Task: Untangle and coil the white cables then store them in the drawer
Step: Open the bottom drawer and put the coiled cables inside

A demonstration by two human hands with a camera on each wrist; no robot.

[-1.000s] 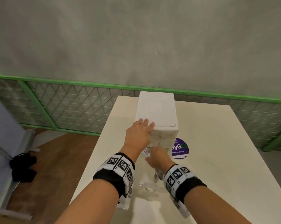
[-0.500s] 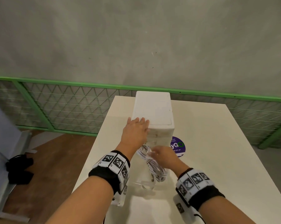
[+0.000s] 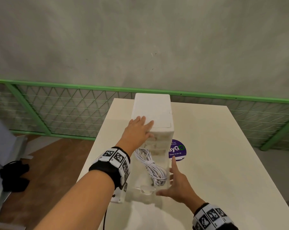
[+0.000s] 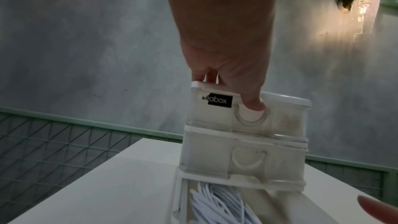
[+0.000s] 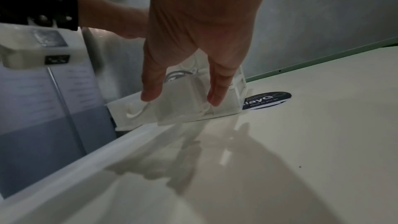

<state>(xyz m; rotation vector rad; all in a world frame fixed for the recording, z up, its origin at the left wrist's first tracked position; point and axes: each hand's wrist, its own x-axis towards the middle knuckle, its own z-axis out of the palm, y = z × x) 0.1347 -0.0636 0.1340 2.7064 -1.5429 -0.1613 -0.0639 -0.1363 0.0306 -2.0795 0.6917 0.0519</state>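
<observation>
White surface (image 3: 215, 146) by grey wall, green mesh railing (image 3: 57, 110) behind. Coiled white cables (image 3: 151, 166) lie inside pulled-out clear bottom drawer (image 3: 167, 165) of small drawer unit (image 3: 152, 112). Right hand (image 3: 177, 185) open, fingers straight against drawer's front corner. Left hand (image 3: 138, 131) flat on unit top, thumb on upper drawer front. Purple sticker (image 3: 177, 150) beside unit.

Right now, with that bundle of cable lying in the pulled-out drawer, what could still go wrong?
1. The coiled white cable lies loose in the open bottom drawer; a loop might ride up and catch as the drawer slides shut.
2. The drawer unit is tall and narrow. The left hand rests on its top, so it may shift if that hand lifts.
3. The right hand sits open at the drawer's front corner; a lopsided push could jam it.
</observation>
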